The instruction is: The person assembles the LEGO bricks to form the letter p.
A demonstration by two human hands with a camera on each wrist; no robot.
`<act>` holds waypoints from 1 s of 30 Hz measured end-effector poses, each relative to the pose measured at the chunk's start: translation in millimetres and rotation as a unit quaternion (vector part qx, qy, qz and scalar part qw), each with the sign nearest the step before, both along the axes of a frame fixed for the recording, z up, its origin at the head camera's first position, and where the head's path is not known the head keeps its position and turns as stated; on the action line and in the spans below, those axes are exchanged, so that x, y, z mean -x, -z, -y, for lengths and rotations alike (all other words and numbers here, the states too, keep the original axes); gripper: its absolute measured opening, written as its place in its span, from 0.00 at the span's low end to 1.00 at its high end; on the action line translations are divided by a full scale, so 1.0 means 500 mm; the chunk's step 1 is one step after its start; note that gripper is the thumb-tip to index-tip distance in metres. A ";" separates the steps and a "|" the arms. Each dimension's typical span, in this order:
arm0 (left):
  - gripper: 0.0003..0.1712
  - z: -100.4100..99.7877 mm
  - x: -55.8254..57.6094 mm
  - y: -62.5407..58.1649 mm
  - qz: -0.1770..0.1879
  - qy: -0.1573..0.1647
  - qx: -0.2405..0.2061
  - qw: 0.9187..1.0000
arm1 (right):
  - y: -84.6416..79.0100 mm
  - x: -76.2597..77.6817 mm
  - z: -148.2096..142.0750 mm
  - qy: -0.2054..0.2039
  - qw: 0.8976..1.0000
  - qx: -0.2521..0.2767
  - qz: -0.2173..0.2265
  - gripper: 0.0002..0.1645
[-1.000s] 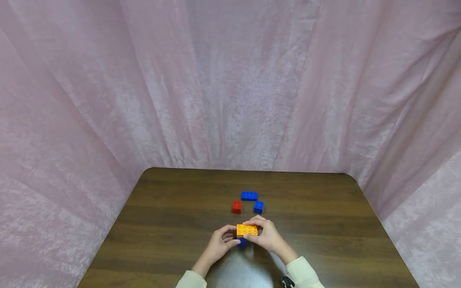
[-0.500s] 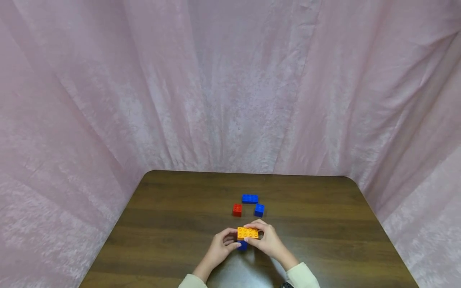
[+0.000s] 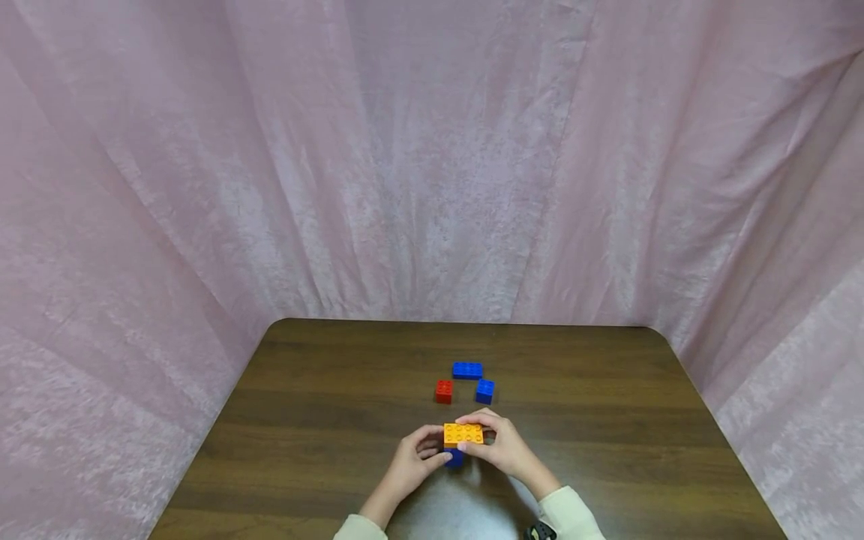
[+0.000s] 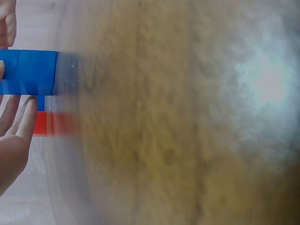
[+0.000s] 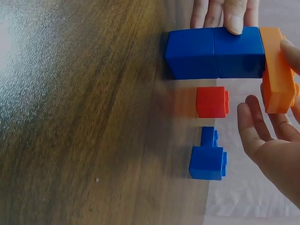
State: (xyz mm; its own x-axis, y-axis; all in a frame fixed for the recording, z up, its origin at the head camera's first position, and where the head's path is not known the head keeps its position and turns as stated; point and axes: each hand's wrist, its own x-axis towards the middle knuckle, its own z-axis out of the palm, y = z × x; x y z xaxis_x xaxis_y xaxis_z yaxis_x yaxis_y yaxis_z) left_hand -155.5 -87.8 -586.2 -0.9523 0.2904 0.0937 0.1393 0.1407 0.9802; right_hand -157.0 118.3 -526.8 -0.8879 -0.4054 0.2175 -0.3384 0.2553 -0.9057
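Two blue toy bricks (image 5: pixel 215 54), one on the other, stand upright on the table in the right wrist view. An orange eight-stud brick (image 3: pixel 463 434) lies across their top and juts out to the right. My left hand (image 3: pixel 409 463) holds the blue pair from the left, its thumb (image 5: pixel 234 23) on the front of the upper brick and its other fingers behind. My right hand (image 3: pixel 505 450) pinches the orange brick between thumb and fingers. In the left wrist view the same blue bricks (image 4: pixel 37 72) appear at the left edge, without the orange one.
Beyond my hands sit a small red brick (image 3: pixel 444 391), a small blue brick (image 3: pixel 485 391) and a longer blue brick (image 3: pixel 468 370). They rest on a brown wood-grain table (image 3: pixel 304 420). Pink curtains (image 3: pixel 432 165) hang behind and on both sides.
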 end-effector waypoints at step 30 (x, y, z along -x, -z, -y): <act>0.19 0.003 0.016 0.023 -0.024 0.002 -0.033 0.999 | 0.034 0.029 -0.041 0.016 0.999 0.039 0.032 0.20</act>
State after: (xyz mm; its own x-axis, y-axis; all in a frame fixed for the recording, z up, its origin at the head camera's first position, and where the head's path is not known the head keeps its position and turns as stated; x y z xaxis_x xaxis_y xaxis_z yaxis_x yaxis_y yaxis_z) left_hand -163.7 -89.4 -597.5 -0.9451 0.2856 0.1589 0.1878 0.0763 0.9792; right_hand -171.5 138.7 -543.7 -0.9127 -0.3614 0.1906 -0.2731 0.1925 -0.9425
